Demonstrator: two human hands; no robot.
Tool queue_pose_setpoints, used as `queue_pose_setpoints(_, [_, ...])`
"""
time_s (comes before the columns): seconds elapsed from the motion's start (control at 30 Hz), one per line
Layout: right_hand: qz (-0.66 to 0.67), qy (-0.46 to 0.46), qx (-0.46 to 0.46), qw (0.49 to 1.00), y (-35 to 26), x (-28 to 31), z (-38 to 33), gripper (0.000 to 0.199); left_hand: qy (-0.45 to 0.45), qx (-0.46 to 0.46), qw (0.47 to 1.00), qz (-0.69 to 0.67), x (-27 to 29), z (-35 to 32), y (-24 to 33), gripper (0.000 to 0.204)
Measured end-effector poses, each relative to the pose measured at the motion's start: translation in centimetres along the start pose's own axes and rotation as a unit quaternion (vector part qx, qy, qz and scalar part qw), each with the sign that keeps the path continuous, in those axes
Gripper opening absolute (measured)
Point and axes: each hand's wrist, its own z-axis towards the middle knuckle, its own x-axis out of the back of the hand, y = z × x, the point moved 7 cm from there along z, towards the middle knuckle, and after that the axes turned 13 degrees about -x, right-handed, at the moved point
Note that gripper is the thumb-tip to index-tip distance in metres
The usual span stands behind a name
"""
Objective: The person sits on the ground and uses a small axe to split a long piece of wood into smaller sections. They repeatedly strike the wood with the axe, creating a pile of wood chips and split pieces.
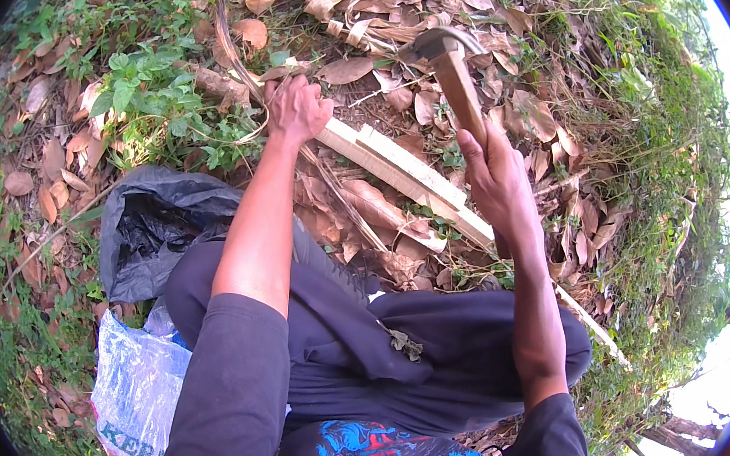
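My right hand (498, 176) is wrapped round the wooden handle of a claw hammer (456, 83). Its metal head points up and away from me, above the dry leaves. Pale wooden strips (404, 176), lying together lengthwise, slant across the ground from beside my right wrist up to my left hand (297, 111). The left fingers are curled down over the far left end of the strips, hiding that end. Whether a nail is under the fingers I cannot make out.
Dry brown leaves (539, 114) and green plants (163, 93) cover the ground. A black plastic bag (133, 241) lies open left of my bent legs (445, 326), with a clear and white plastic bag (139, 386) nearer me. A thin stick (592, 325) lies beside my right knee.
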Motion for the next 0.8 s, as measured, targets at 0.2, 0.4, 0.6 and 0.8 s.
queue_pose_setpoints(0.2, [-0.116, -0.076, 0.003, 0.990, 2.9, -3.3, 0.9, 0.045, 0.000, -0.008, 1.000, 0.006, -0.1, 0.2, 0.1, 0.032])
queue_pose_setpoints(0.4, [-0.030, -0.046, -0.036, 0.998, -0.4, -0.4, 0.7, 0.045, 0.013, 0.004, 1.000, 0.002, -0.2, -0.1, -0.3, 0.028])
queue_pose_setpoints(0.6, [-0.133, -0.059, 0.012, 0.989, 3.1, -4.8, 1.4, 0.044, 0.113, -0.037, 0.993, 0.010, -0.3, 0.3, 0.0, 0.023])
queue_pose_setpoints(0.8, [-0.019, -0.017, 0.004, 1.000, -0.6, 0.8, -0.2, 0.046, 0.098, -0.031, 0.995, 0.010, -0.2, -0.1, -0.2, 0.024])
